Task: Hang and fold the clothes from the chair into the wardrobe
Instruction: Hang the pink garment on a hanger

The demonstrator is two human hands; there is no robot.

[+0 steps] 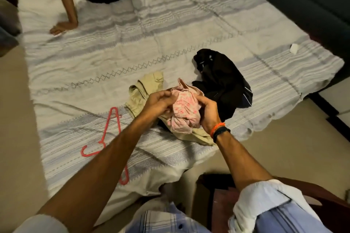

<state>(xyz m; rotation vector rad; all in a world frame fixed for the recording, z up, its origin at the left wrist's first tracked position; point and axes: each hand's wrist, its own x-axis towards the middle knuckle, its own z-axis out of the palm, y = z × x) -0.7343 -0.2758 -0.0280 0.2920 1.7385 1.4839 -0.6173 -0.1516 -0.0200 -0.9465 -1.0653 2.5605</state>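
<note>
- Right now both hands hold a crumpled pink garment with a small red print (184, 108) above the near edge of the bed.
- The left hand (158, 101) grips the garment's left side, its fingers (164, 94) curled into the cloth near the top hem.
- The right hand (208, 112) grips the right side, fingers wrapped round the bunched fabric; an orange thread band and a black band (219, 129) sit on that wrist.
- A wrinkled khaki garment (144, 91) lies on the bed directly under the pink one, spreading out to its left and toward the near edge.
- A black garment with thin white trim (221, 79) lies in a heap just beside the khaki one, on its right, nearer the bed's right edge.
- A pink plastic hanger (111, 125) lies flat on the bed toward the near-left part, partly hidden by the left forearm.
- The bed is covered by a white sheet with grey woven stripes (132, 43).
- A small white object (294, 49) lies near the right edge; what it is cannot be told.
- Another person's hand (63, 26) presses on the sheet at the far-left corner.
- A dark wooden chair (223, 200) stands at the near edge, beside the rolled white sleeve (259, 200).
</note>
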